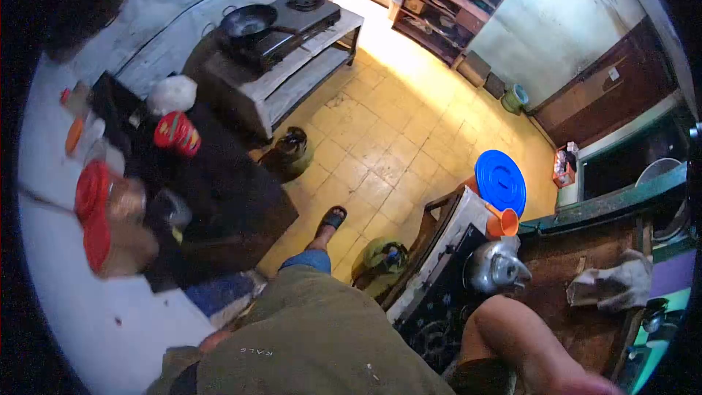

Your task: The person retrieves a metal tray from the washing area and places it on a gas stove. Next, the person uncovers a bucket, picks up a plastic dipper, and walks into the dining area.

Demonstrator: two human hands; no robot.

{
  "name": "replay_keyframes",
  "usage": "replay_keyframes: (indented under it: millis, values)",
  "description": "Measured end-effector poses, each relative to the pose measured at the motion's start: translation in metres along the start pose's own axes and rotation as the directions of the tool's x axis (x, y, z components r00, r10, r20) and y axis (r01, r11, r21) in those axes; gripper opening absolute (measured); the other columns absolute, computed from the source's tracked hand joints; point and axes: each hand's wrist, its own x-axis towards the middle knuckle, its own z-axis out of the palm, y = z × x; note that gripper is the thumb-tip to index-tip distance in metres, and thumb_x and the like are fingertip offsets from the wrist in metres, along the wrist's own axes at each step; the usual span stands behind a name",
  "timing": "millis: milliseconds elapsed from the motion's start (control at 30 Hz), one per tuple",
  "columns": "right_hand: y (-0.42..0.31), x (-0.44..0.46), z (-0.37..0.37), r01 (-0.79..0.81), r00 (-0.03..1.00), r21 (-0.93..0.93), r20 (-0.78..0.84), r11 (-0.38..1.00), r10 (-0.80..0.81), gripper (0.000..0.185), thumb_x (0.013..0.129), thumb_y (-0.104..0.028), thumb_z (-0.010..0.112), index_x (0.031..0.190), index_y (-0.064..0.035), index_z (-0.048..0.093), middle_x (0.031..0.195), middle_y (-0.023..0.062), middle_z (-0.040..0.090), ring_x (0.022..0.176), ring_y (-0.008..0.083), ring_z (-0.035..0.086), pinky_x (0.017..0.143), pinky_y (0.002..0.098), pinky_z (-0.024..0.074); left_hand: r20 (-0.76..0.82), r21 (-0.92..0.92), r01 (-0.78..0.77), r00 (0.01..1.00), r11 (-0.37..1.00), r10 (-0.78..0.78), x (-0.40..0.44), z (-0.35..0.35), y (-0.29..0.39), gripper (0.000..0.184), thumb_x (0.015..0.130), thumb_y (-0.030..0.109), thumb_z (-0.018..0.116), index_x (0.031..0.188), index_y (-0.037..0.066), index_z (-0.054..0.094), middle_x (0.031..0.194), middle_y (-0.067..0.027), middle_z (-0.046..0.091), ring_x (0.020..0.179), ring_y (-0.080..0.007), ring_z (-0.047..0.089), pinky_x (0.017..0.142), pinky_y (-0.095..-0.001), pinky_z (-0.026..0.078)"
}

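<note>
My right arm is bent over the near stove, and my right hand (589,385) is cut off at the bottom edge, its fingers blurred and hidden. A silver kettle (491,267) sits on the black stove (433,322), just beyond my bent arm. Past the kettle is an orange plastic dipper (503,221). A grey-white cloth (613,281) hangs at the wooden panel to the right. Only a small patch of skin shows to the left of my olive shirt (307,336); my left hand cannot be made out.
On the left, a dark table (212,212) bears red-lidded jars (93,194) and a red packet (178,134). A wok (248,22) stands on another stove. Gas cylinders (385,254) and a blue-lidded bucket (500,181) flank the yellow tiled floor (373,153). Shelves (457,4) stand behind.
</note>
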Motion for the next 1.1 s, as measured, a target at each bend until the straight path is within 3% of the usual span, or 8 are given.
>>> replay_keyframes:
  millis: [100,167,200,233,400,567,833,1100]
  values:
    - [0.087,-0.07,-0.001,-0.207,0.931,-0.24,0.25,0.948,0.267,0.025,0.077,-0.019,0.052,0.098,-0.0059,0.058,0.101,0.008,0.057,0.092,0.0222,0.054,0.084,0.0375,0.0391,0.03,0.047,-0.086,0.996,0.995,0.085,0.067,-0.015,0.113,0.024,0.084,0.024,0.054,0.098,0.004,0.056,0.085,-0.0061,0.059,0.076,-0.0144,0.054,0.064,-0.0294,0.044]
    - [0.146,-0.121,-0.015,-0.435,0.292,-0.606,0.604,0.666,0.741,0.025,0.075,-0.011,0.048,0.095,-0.0006,0.057,0.089,0.0171,0.058,0.08,0.0293,0.056,0.078,0.0359,0.0436,0.066,0.068,-0.133,0.989,0.989,0.129,0.102,-0.031,0.208,0.025,0.083,0.024,0.054,0.099,0.004,0.056,0.086,-0.0061,0.059,0.076,-0.014,0.054,0.065,-0.029,0.044]
    - [0.17,-0.175,0.02,-0.959,0.186,-0.176,0.203,0.223,0.961,0.036,0.081,-0.028,0.05,0.099,0.0031,0.055,0.094,0.0174,0.056,0.089,0.0276,0.054,0.08,0.0373,0.0417,0.071,0.066,-0.138,0.989,0.988,0.133,0.109,-0.04,0.269,0.026,0.083,0.024,0.054,0.099,0.004,0.056,0.087,-0.0062,0.059,0.076,-0.0139,0.054,0.065,-0.0287,0.044]
    - [0.184,-0.247,0.004,-0.947,-0.226,-0.27,0.182,-0.172,0.957,0.033,0.081,-0.021,0.051,0.104,0.0031,0.053,0.099,0.0157,0.055,0.087,0.0234,0.054,0.082,0.0324,0.0413,0.054,0.052,-0.118,0.992,0.992,0.115,0.11,-0.048,0.33,0.026,0.083,0.023,0.054,0.1,0.003,0.056,0.087,-0.0062,0.06,0.077,-0.0137,0.054,0.065,-0.0285,0.044]
    - [0.137,-0.508,-0.061,-0.291,-0.927,-0.956,0.289,0.028,0.24,0.036,0.082,-0.031,0.048,0.099,-0.0003,0.054,0.092,0.0213,0.059,0.09,0.035,0.056,0.074,0.0437,0.0448,0.069,0.396,-0.239,0.971,0.887,0.231,0.196,-0.118,0.546,0.039,0.08,0.025,0.057,0.11,0.001,0.054,0.103,-0.011,0.059,0.095,-0.0212,0.056,0.083,-0.0314,0.043]
    - [0.152,-0.567,-0.106,-0.492,-0.846,-0.458,0.052,-0.741,0.53,0.042,0.084,-0.038,0.045,0.101,-0.0003,0.055,0.101,0.0241,0.056,0.092,0.0371,0.054,0.08,0.0432,0.0426,-0.088,0.509,-0.352,0.887,0.786,0.454,0.268,-0.126,0.768,0.041,0.078,0.025,0.056,0.11,-0.001,0.054,0.104,-0.0136,0.06,0.096,-0.0221,0.057,0.084,-0.03,0.043]
    - [0.413,-0.66,-0.249,-0.301,-0.846,-0.915,0.126,-0.27,0.518,0.037,0.079,-0.032,0.049,0.096,-0.0007,0.057,0.098,0.0221,0.057,0.09,0.0345,0.057,0.077,0.0424,0.0445,0.086,0.259,-0.182,0.983,0.948,0.165,0.347,0.031,0.985,0.029,0.086,0.035,0.047,0.108,0.017,0.051,0.084,0.0022,0.052,0.067,-0.0124,0.049,0.053,-0.0311,0.041]
    - [0.607,-0.702,-0.377,-0.594,-0.516,-0.695,-0.057,-0.405,0.854,0.037,0.079,-0.029,0.055,0.101,0.0001,0.055,0.094,0.0213,0.058,0.088,0.0343,0.056,0.076,0.0407,0.0454,0.219,0.332,0.019,0.971,0.943,-0.097,0.462,0.073,1.116,0.031,0.083,0.038,0.047,0.104,0.015,0.051,0.086,-0.0003,0.051,0.07,-0.0169,0.048,0.059,-0.0363,0.041]
